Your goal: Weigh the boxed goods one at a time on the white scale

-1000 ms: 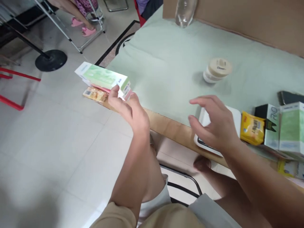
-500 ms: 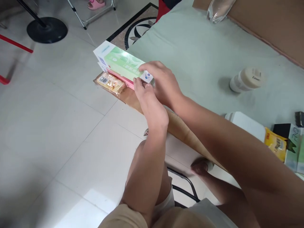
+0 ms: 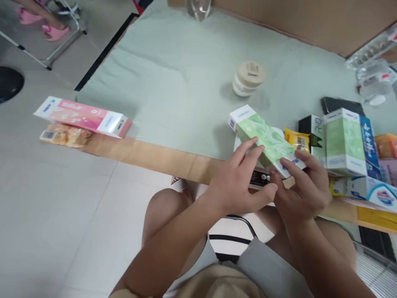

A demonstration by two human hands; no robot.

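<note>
A green and white carton (image 3: 263, 134) lies tilted at the table's near side, before my body. My right hand (image 3: 304, 186) grips its near right end, thumb on the near side and fingers over the top. My left hand (image 3: 237, 182) has its fingers spread, the tips at the carton's near left edge; whether they press on it I cannot tell. A white container is mostly hidden beneath the carton. Far to the left, a pink and white carton (image 3: 85, 116) lies on the table edge, beside a wrapped bread-like snack (image 3: 66, 135).
A lidded jar (image 3: 249, 78) stands behind the carton. To the right are a yellow packet (image 3: 297, 140), a second green carton (image 3: 345, 142), a blue box (image 3: 370, 147), a toothpaste-like box (image 3: 381, 194) and a clear bottle (image 3: 375, 82). A cardboard panel (image 3: 279, 20) borders the back.
The green carton has left the top of the pink carton and moved right with my hands. The pink carton stays at the left. My view has turned right.
</note>
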